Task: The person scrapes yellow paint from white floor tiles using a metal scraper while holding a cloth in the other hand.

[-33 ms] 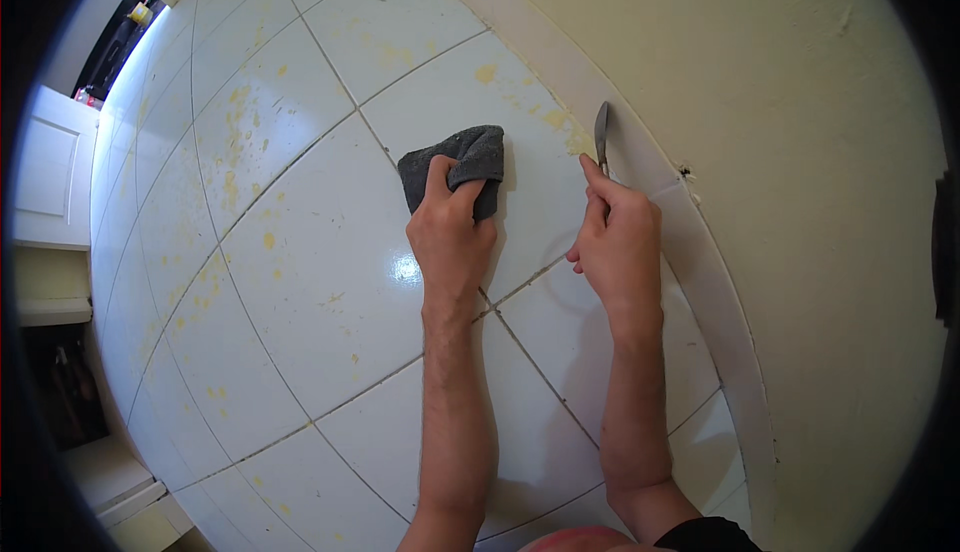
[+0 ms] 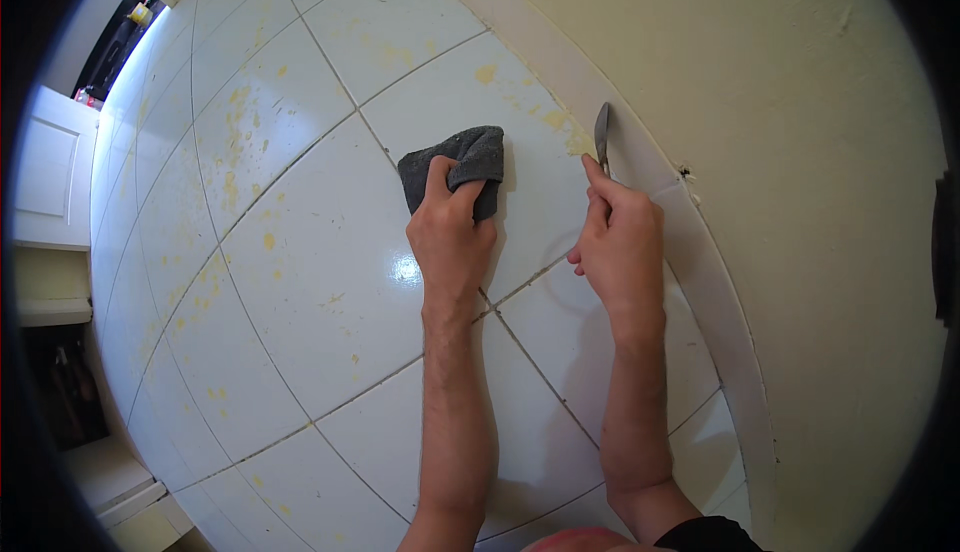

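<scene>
My left hand [image 2: 450, 237] presses a dark grey cloth [image 2: 478, 149] flat on a white floor tile [image 2: 320, 262], fingers spread over the cloth's lower half. My right hand [image 2: 620, 242] grips a thin grey metal blade [image 2: 601, 132] with the index finger laid along it. The blade's tip points at a yellow stain [image 2: 575, 137] where the tile meets the pale baseboard [image 2: 700, 252]. The two hands are about a hand's width apart. Both forearms come in from the lower edge.
Yellow splatter marks [image 2: 235, 152] dot the tiles to the left and at the far end. A cream wall [image 2: 800, 152] rises on the right. A white cabinet door [image 2: 45, 182] and a dark shelf opening [image 2: 60, 392] stand at the left.
</scene>
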The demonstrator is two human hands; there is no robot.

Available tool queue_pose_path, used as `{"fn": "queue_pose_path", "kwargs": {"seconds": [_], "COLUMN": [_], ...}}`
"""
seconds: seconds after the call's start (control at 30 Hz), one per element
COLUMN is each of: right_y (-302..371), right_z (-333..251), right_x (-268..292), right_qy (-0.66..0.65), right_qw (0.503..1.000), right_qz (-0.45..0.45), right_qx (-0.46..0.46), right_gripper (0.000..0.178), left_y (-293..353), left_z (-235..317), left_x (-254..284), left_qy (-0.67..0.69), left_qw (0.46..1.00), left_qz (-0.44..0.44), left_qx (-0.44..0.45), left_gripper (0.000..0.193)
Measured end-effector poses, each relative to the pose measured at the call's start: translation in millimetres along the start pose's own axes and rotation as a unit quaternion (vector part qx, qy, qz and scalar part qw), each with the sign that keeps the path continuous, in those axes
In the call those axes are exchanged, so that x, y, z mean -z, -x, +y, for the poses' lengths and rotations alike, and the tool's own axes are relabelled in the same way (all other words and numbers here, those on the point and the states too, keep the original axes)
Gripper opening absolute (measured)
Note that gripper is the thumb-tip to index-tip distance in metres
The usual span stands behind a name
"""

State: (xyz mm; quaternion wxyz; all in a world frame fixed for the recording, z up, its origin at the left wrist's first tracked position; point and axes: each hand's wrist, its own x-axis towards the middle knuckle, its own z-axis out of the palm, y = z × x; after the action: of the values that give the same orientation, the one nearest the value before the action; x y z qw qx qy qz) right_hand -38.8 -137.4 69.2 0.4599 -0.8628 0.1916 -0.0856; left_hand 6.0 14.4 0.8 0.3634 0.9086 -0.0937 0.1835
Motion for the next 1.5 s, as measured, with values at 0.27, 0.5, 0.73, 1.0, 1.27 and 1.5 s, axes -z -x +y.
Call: {"fn": "queue_pose_path", "kwargs": {"seconds": [0.27, 0.5, 0.73, 1.0, 1.27, 1.5], "right_y": [1.7, 1.5, 0.4, 2.6, 1.0, 1.6], "right_z": [-5.9, -5.1, -3.9, -7.7, -6.6, -6.4], "right_x": [9.1, 13.5, 12.8, 18.3, 17.7, 20.0], "right_qy": [-0.014, -0.005, -0.004, -0.013, -0.003, 0.001], "right_qw": [0.999, 0.997, 0.998, 0.997, 0.997, 0.997], "right_qz": [-0.019, -0.045, -0.039, -0.037, -0.04, -0.038], "right_qx": [-0.036, -0.057, -0.059, -0.062, -0.062, -0.06], "right_gripper": [0.036, 0.036, 0.036, 0.036, 0.035, 0.036], "left_y": [-2.7, -0.7, -1.0, -1.2, -1.6, -1.1], "left_z": [-2.3, -1.7, -1.4, -1.2, -0.9, -1.3], "left_x": [-0.1, -1.4, -1.7, -1.7, 0.1, -1.3], "left_qy": [-0.016, -0.009, -0.017, -0.009, -0.014, -0.008], "left_qw": [1.0, 1.0, 1.0, 1.0, 1.0, 1.0], "left_qz": [0.011, 0.005, 0.007, 0.008, 0.006, 0.003], "left_qx": [-0.011, -0.007, -0.01, -0.011, -0.011, -0.007], "left_gripper": [0.034, 0.033, 0.032, 0.033, 0.034, 0.034]}}
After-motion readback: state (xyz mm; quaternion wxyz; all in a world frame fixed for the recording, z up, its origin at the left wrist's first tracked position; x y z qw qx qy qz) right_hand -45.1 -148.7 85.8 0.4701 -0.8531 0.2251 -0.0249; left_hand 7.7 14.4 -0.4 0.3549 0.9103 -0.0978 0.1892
